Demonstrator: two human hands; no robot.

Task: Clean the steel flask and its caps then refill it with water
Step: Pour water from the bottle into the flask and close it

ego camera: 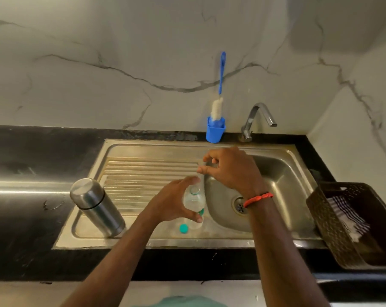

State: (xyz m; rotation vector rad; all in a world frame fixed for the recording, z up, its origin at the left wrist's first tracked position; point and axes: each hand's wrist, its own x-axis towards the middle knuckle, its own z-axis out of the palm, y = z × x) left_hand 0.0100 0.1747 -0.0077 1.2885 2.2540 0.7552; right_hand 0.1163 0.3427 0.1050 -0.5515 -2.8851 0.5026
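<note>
A black counter [21, 218] carries a steel sink [283, 171] with a ribbed drainboard [143, 171] on its left and a basin on its right, a tap [257, 114] behind the basin. At the counter's right edge sits a dark basket [333, 227] holding a striped cloth [347, 216]. The steel flask [96, 207] stands capped on the near left corner of the drainboard, well apart from both hands and untouched. Against the wall a blue holder [215, 131] keeps a bottle brush [218, 103] upright. Between drainboard and basin the left hand [176, 200] grasps a clear plastic bottle [194, 202] around its body, its neck open, and a teal cap [183, 228] lies on the steel just beside the bottle's base. The right hand [232, 169] is poised above the bottle's neck with fingers curled; it may pinch something small and pale, but the view is too blurred to say, so whether it holds anything I cannot tell. By my reading the cleaning proper has not begun: the work in hand is the plastic bottle, likely the water source. The next move calls for setting that bottle down steadily, then reaching left to the flask and unscrewing its caps over the sink.
</note>
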